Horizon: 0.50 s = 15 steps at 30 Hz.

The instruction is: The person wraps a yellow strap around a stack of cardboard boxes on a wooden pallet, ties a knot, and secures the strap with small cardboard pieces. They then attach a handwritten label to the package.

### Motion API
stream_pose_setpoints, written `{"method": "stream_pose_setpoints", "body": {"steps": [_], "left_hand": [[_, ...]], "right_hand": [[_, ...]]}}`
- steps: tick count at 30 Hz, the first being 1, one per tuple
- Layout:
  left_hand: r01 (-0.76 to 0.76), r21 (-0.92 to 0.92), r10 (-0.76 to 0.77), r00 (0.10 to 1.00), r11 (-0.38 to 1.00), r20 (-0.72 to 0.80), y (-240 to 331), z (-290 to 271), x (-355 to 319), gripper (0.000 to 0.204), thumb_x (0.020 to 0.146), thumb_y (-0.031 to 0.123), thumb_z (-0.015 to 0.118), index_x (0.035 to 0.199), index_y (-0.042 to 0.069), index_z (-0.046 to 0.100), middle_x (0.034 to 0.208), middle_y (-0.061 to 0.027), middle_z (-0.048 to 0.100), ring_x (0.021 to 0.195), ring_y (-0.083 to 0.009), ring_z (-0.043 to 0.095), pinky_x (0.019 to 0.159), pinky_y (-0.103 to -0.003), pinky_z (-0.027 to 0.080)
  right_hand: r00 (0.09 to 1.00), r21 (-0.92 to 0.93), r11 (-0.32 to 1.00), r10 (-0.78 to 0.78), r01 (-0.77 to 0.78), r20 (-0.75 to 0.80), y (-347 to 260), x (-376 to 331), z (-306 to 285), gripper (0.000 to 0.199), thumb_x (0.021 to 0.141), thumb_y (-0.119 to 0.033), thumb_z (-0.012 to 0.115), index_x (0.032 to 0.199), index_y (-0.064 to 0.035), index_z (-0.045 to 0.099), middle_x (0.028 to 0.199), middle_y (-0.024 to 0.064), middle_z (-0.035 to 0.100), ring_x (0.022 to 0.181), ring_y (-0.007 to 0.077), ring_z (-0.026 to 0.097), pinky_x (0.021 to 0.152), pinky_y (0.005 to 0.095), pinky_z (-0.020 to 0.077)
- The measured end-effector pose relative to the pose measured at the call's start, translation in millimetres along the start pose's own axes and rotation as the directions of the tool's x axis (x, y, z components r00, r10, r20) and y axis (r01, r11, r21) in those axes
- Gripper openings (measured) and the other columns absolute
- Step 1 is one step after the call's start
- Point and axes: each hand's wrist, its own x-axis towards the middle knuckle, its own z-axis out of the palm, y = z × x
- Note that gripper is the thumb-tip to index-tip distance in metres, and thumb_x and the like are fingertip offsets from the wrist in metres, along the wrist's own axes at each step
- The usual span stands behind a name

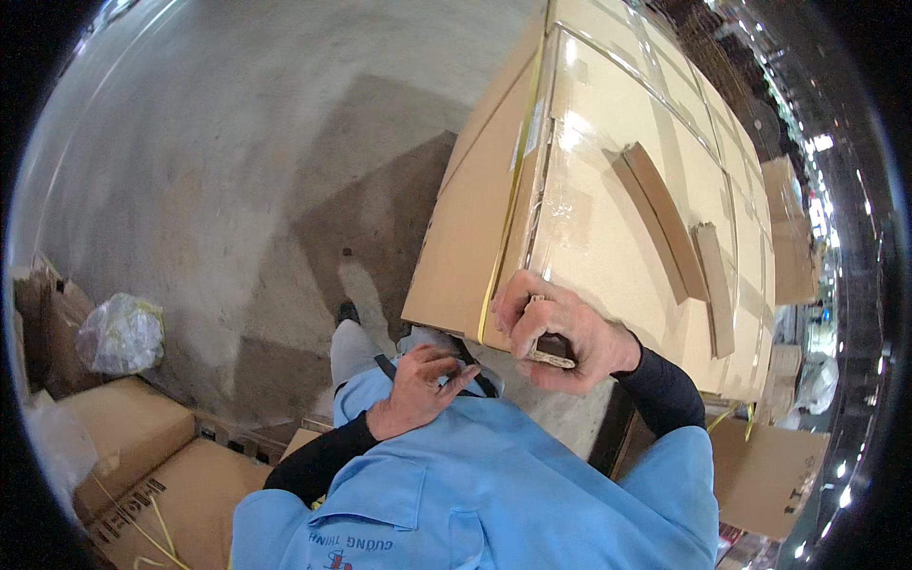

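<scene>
Two loose cardboard strips (662, 218) — right hand (581, 334) holding one bent cardboard piece (552, 359).

The grey floor (209, 152) (partly shadowed) looks smudged.

Right fingers (519, 290) curl in a grip, left fingers (430, 361) (held closer in) bend loosely

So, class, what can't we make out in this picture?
All in the head view:
Strapped carton: contents hidden by its walls; far end cut off by the top edge.
Cardboard piece: partly hidden by the right hand gripping it.
Left hand: curled fingers hide whether it pinches anything small.
</scene>
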Motion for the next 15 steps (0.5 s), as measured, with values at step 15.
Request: {"method": "stream_pose_setpoints", "body": {"steps": [15], "left_hand": [[-0.526, -0.257, 0.472, 0.847, 0.811, -0.242, -23, 42, 83, 0.072, 0.077, 0.034, 0.083, 0.136, 0.040, 0.042, 0.131, -0.0138, 0.048, 0.120, -0.0385, 0.049, 0.098, -0.060, 0.040]], "right_hand": [[0.917, 0.218, 0.965, -0.052, 0.149, -0.396, 0, 0, 24, 0.013, 0.080, -0.007, 0.072, 0.093, -0.0072, 0.070, 0.091, 0.0106, 0.058, 0.083, 0.0293, 0.058, 0.079, 0.0489, 0.0481]]}}
